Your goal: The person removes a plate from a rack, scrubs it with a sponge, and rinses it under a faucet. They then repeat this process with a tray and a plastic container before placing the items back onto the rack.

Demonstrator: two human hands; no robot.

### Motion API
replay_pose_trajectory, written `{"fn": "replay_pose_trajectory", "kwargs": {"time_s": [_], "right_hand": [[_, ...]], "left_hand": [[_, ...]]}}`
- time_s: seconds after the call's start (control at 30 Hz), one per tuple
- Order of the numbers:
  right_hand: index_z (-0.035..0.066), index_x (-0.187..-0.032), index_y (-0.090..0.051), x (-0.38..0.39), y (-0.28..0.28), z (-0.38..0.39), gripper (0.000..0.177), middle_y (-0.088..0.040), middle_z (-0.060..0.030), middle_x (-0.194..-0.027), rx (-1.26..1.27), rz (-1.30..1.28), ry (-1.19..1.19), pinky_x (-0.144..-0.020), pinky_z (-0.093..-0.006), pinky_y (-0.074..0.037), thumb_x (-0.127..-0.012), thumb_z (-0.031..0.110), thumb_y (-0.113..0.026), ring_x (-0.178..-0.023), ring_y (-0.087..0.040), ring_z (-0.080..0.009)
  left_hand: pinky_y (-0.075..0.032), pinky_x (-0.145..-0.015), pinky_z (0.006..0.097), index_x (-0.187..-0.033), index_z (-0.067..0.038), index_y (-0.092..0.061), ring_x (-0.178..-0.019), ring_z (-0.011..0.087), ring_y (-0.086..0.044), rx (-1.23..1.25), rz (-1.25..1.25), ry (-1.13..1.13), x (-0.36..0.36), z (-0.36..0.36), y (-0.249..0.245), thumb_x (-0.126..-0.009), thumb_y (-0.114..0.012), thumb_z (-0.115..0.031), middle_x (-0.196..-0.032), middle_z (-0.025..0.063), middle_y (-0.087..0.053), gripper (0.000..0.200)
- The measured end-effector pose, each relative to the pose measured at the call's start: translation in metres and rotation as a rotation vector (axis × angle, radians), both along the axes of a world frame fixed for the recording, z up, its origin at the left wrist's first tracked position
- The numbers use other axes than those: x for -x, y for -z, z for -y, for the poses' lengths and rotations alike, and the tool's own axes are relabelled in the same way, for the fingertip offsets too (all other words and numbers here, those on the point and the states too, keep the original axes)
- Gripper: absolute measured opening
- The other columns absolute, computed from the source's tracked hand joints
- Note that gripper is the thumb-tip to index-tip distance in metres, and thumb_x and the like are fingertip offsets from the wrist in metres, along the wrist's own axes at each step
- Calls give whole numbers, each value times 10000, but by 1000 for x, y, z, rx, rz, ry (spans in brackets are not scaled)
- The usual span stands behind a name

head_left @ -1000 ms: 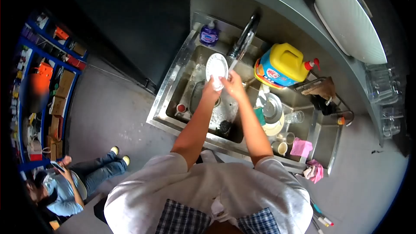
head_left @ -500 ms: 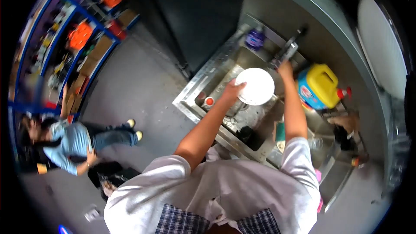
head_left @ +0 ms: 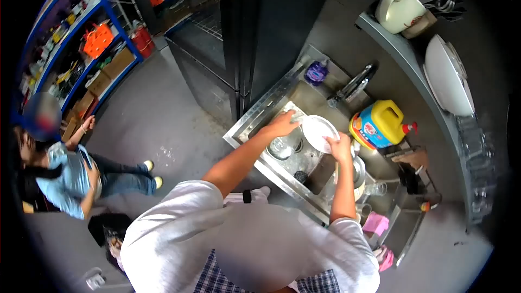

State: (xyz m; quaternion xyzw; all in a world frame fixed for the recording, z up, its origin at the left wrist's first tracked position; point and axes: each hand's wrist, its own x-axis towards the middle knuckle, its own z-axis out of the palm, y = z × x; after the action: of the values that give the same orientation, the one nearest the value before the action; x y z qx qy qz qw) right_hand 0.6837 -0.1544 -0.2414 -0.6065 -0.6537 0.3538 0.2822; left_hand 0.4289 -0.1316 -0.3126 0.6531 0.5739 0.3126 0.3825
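A white plate [head_left: 318, 132] is held tilted over the sink [head_left: 259, 122]. My right hand [head_left: 341, 147] grips its right edge, the thumb lying on the plate's face. My left hand [head_left: 282, 123] is at the plate's left side with fingers stretched out and apart; whether the fingertips touch the rim is hard to see. Beneath my left hand, a clear glass-like vessel [head_left: 281, 148] rests in the basin. A dark scrubber [head_left: 300, 176] lies near the basin's front. Behind the plate stands the metal tap [head_left: 355, 85].
A purple bottle [head_left: 316, 72] and a yellow detergent jug [head_left: 376, 124] stand along the sink's back. Glasses [head_left: 375, 188] and a pink cloth [head_left: 375, 223] are at the right. Overhead, a shelf [head_left: 402, 49] bears a mug and bowls. Another person [head_left: 71, 176] stands left.
My right hand has come away from the tap and now grips the plate. My left hand has let go of the plate's face and moved to its left side. The plate has lowered slightly.
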Motion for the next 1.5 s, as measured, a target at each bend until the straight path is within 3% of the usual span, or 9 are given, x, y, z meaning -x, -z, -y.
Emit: {"fn": "replay_pose_trajectory", "kwargs": {"time_s": [0.23,0.47,0.57,0.77,0.87,1.03,1.1,1.37,1.5], "right_hand": [[-42,-753,-627,-3,107,56,359,-648,-247,-789,-65,854,178,-733,-463,-504,-686,275,-781,-799,-641,-398],[-95,-875,-634,43,32,102,352,-638,-302,-830,-10,-551,463,-711,-407,-531,-680,167,-765,-801,-654,-408],[-81,-920,-622,53,33,94,408,-652,-259,-876,-15,964,242,-732,-405,-518,-687,217,-774,-856,-656,-346],[-114,-1088,-590,78,-10,110,388,-677,-147,-940,-51,-858,520,-705,-324,-523,-729,-5,-691,-851,-665,-245],[-102,-1024,-593,76,23,86,406,-655,-235,-974,-29,849,423,-763,-412,-511,-721,124,-739,-937,-640,-326],[-86,-1045,-601,53,44,92,445,-649,-252,-994,-55,-536,429,-767,-388,-508,-705,149,-767,-914,-647,-277],[-73,-890,-664,29,79,72,333,-679,-175,-819,-36,539,484,-614,-336,-517,-661,132,-792,-699,-650,-202],[-99,-900,-649,102,23,65,435,-676,-233,-829,-179,766,190,-625,-389,-513,-642,206,-821,-765,-674,-330],[-108,-897,-646,193,-77,80,309,-675,-158,-761,-7,-148,69,-635,-323,-502,-724,129,-743,-690,-641,-176]], "left_hand": [[-469,-842,395,-1032,-50,-619,-992,364,-575,-57,-154,220,154,18,11,-752,-717,-225,-1038,199,-584,344],[-461,-868,444,-1164,-24,-440,-1030,376,-557,-226,-93,-176,198,21,-82,-762,-615,-104,-1061,211,-564,446],[-462,-859,468,-1124,-22,-449,-1042,400,-551,-144,-217,-139,199,12,-104,-758,-637,-159,-1103,237,-557,434],[-491,-793,494,-1207,-7,-427,-905,424,-604,-207,-200,-105,226,61,-103,-773,-627,-189,-937,258,-629,511],[-479,-732,496,-1175,-30,-417,-845,425,-599,-146,-78,-115,258,132,-89,-776,-603,-161,-874,234,-614,459],[-476,-682,468,-1132,-46,-420,-802,382,-608,-138,-56,-281,320,234,-55,-766,-589,-95,-860,164,-597,406],[-495,-646,367,-1032,-41,-409,-699,261,-611,-104,-129,-380,346,261,-41,-750,-629,-22,-775,92,-582,358],[-478,-832,471,-1338,19,-333,-974,442,-575,173,-223,-694,426,325,-51,-743,-603,-74,-1045,295,-593,660],[-470,-850,462,-1350,-2,-340,-989,430,-569,40,-426,-732,452,344,-23,-760,-607,-107,-1067,274,-593,657]]}}
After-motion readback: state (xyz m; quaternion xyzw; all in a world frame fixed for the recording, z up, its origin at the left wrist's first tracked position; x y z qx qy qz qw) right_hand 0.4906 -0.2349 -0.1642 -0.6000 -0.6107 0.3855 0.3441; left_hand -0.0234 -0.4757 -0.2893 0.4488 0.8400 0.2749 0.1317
